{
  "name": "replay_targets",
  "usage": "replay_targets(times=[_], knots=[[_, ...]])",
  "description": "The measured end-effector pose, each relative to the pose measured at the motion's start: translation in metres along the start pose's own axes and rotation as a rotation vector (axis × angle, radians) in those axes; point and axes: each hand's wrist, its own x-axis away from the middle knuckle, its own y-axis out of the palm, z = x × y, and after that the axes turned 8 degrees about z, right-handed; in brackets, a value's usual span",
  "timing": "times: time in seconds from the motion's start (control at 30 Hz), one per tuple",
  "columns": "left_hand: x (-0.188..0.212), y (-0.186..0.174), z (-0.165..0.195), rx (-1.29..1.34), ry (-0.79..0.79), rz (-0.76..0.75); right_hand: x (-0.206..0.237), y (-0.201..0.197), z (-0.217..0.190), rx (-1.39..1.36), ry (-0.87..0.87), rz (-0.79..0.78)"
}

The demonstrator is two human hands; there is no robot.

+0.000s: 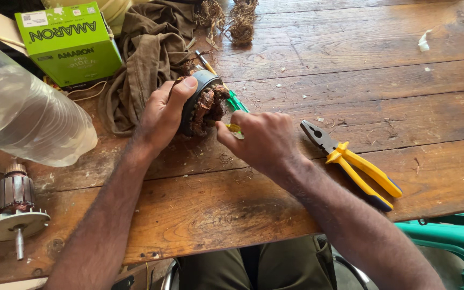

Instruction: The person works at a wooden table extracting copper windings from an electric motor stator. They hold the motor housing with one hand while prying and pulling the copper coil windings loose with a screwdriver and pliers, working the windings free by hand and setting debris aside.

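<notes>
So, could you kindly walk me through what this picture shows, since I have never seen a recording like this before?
There is no machine here: a person works with two bare hands, and the single picture comes from a camera worn on the head, looking down at a worn wooden table. The left hand grips a round motor stator with copper windings, stood on its edge. The right hand holds a green-handled screwdriver against the windings. To the right lie yellow-handled pliers, untouched. At the far left stand a motor rotor on its shaft and a clear plastic bottle on its side. Behind are a green cardboard box, a brown cloth and tangled wire scraps.
</notes>
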Motion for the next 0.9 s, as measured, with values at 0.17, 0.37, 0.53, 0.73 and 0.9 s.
replay_targets(times=[0.17, 0.37, 0.53, 0.73, 0.9], knots=[[-0.001, -0.001, 0.000, -0.028, -0.011, 0.006, -0.004, -0.014, -0.008, 0.032, 0.042, 0.012], [-0.001, -0.001, 0.001, -0.047, -0.014, -0.003, -0.009, -0.021, -0.013, 0.024, 0.122, -0.078], [-0.001, 0.000, 0.001, -0.025, 0.020, -0.008, -0.010, -0.022, -0.012, 0.009, 0.152, -0.142], [0.000, 0.000, 0.002, 0.041, 0.007, -0.035, -0.009, -0.020, -0.012, -0.039, 0.125, -0.113], [0.001, 0.001, 0.002, 0.045, -0.020, -0.027, -0.010, -0.020, -0.012, -0.064, 0.162, -0.193]])
